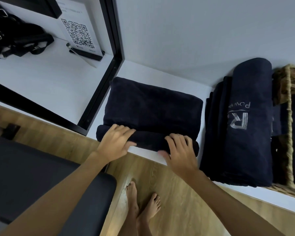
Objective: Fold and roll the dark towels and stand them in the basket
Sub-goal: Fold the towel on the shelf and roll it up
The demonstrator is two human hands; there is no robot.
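Note:
A folded dark navy towel (152, 106) lies on the white shelf (160, 72), its near edge curled into a short roll at the shelf's front. My left hand (115, 142) grips the roll's left end and my right hand (179, 150) grips its right part, fingers curled over the roll. To the right lies a stack of dark towels (238, 150), the top one showing a light printed logo. The woven basket (289, 126) stands at the far right, with dark towels inside it.
A black metal frame (99, 92) borders the towel on the left. Behind it stand a QR code sign (78, 34) and a black strapped bag (15, 38). A dark padded bench (41, 176) sits lower left; my bare feet rest on the wooden floor (177, 193).

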